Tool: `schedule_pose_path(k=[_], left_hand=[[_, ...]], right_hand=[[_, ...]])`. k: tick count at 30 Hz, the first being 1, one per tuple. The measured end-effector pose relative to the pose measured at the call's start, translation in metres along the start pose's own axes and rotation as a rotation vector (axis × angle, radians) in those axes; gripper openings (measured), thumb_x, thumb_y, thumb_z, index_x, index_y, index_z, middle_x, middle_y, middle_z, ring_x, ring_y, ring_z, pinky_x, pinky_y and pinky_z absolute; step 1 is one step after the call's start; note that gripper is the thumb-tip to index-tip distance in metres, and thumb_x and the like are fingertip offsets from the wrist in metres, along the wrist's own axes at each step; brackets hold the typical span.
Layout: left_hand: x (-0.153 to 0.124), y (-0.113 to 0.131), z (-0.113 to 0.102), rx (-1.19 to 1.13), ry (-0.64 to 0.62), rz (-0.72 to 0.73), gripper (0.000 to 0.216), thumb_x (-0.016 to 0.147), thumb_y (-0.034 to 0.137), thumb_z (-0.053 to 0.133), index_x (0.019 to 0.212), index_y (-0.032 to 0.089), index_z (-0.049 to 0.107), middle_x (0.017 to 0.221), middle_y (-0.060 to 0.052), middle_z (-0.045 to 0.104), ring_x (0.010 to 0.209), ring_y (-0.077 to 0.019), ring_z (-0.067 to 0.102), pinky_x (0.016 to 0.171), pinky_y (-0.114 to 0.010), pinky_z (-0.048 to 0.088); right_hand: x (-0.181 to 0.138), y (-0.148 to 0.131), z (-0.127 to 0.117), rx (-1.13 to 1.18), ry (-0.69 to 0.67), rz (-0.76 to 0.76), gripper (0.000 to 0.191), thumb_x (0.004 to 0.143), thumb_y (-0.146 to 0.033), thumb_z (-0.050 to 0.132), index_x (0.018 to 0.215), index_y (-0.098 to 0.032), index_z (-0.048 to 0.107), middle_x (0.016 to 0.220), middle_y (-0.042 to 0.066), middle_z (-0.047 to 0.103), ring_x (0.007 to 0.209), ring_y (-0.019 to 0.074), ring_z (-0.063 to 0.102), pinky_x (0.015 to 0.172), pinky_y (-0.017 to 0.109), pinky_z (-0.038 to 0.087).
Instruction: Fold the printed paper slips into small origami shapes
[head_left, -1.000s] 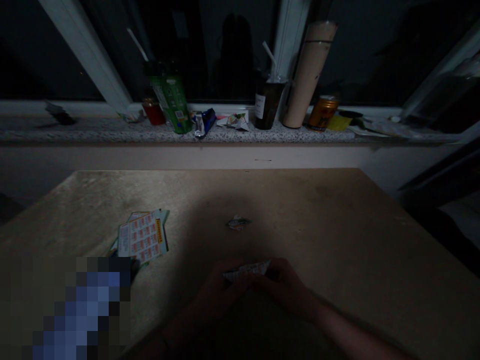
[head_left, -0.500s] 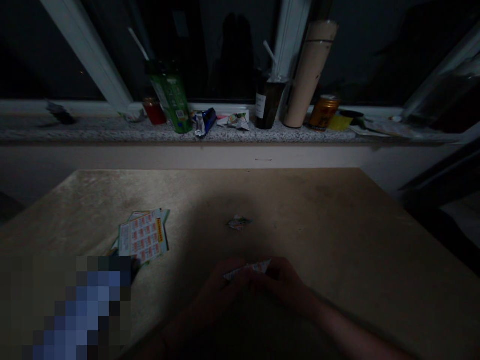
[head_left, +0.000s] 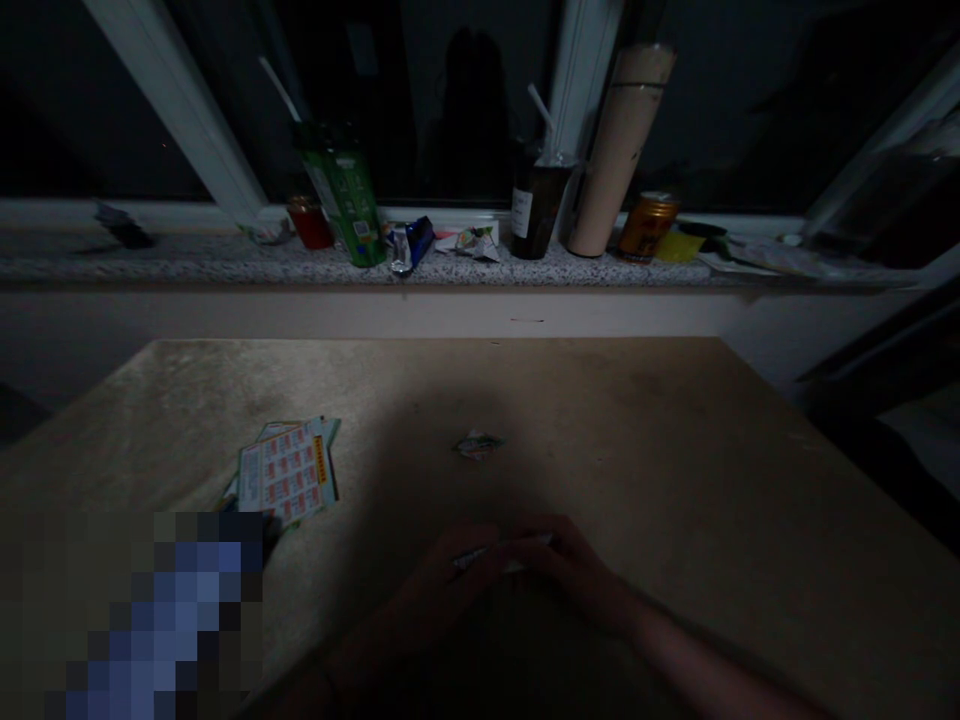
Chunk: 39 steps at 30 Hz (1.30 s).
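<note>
At the near middle of the table, my left hand (head_left: 457, 565) and my right hand (head_left: 556, 560) are closed on one small folded piece of printed paper (head_left: 471, 557). Fingers of both hands cover most of it; its left end and a pale upper edge show. Deep shadow hides the fingertips. Beyond my hands lies a small folded paper piece (head_left: 478, 445), touched by neither hand. To the left rests a stack of printed paper sheets (head_left: 285, 470), the top one bearing rows of red and white print.
The wooden table (head_left: 645, 430) ends at a wall below a speckled windowsill (head_left: 450, 268). On the sill stand a green cup (head_left: 349, 205), a dark cup (head_left: 536, 215), a tall beige flask (head_left: 619, 150), an orange can (head_left: 649, 228) and crumpled wrappers. A pixelated block covers the lower left.
My fingers have moved over the folded paper, so less of it shows. My right hand has shifted slightly left across its top. The other things stay put.
</note>
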<state>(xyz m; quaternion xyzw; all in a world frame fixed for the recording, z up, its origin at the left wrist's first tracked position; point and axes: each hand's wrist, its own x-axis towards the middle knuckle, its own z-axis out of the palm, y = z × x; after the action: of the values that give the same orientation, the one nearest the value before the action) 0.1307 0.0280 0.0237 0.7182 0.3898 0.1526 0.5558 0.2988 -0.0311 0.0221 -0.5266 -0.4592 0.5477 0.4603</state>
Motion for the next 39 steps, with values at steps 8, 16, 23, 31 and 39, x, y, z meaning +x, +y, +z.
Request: schedule_pose_path(k=[8,16,23,31,39], left_hand=[[-0.004,-0.008,-0.004,-0.115,0.007,-0.117,0.04,0.077,0.051,0.056,0.101,0.02,0.063,0.103,-0.007,0.062,0.096,-0.023,0.055,0.084,-0.031,0.042],[0.005,0.002,-0.004,0.008,-0.064,-0.164,0.041,0.079,0.055,0.046,0.068,0.017,0.058,0.064,0.002,0.047,0.064,-0.0144,0.043,0.057,-0.023,0.036],[0.004,0.011,-0.008,-0.014,-0.107,-0.065,0.036,0.083,0.049,0.044,0.071,0.018,0.058,0.065,0.003,0.047,0.064,-0.014,0.043,0.056,-0.021,0.035],[0.007,0.008,-0.008,-0.002,-0.17,0.028,0.037,0.086,0.046,0.044,0.068,0.017,0.057,0.065,0.002,0.049,0.061,-0.0125,0.044,0.055,-0.02,0.036],[0.005,0.009,-0.006,-0.018,-0.185,-0.023,0.041,0.089,0.048,0.038,0.071,0.016,0.056,0.063,0.002,0.048,0.059,-0.0118,0.043,0.052,-0.019,0.034]], right_hand=[[-0.004,0.012,0.004,-0.094,0.287,0.105,0.041,0.067,-0.06,0.063,0.079,-0.021,0.07,0.081,0.004,0.065,0.077,0.0203,0.059,0.071,0.031,0.046],[-0.001,0.023,0.008,-0.107,0.44,0.096,0.039,0.068,-0.056,0.065,0.082,-0.02,0.068,0.084,0.006,0.065,0.075,0.0201,0.059,0.068,0.031,0.047],[0.002,0.02,0.0,-0.034,0.292,0.077,0.04,0.066,-0.058,0.066,0.077,-0.019,0.068,0.073,0.002,0.061,0.067,0.0165,0.054,0.062,0.027,0.044],[0.0,0.004,0.001,-0.114,0.005,0.025,0.046,0.083,-0.058,0.047,0.069,-0.02,0.069,0.065,0.001,0.059,0.063,0.0143,0.052,0.059,0.024,0.041],[-0.005,0.003,0.005,-0.235,0.11,0.009,0.045,0.083,-0.059,0.046,0.083,-0.022,0.071,0.079,0.003,0.066,0.078,0.0191,0.059,0.075,0.03,0.045]])
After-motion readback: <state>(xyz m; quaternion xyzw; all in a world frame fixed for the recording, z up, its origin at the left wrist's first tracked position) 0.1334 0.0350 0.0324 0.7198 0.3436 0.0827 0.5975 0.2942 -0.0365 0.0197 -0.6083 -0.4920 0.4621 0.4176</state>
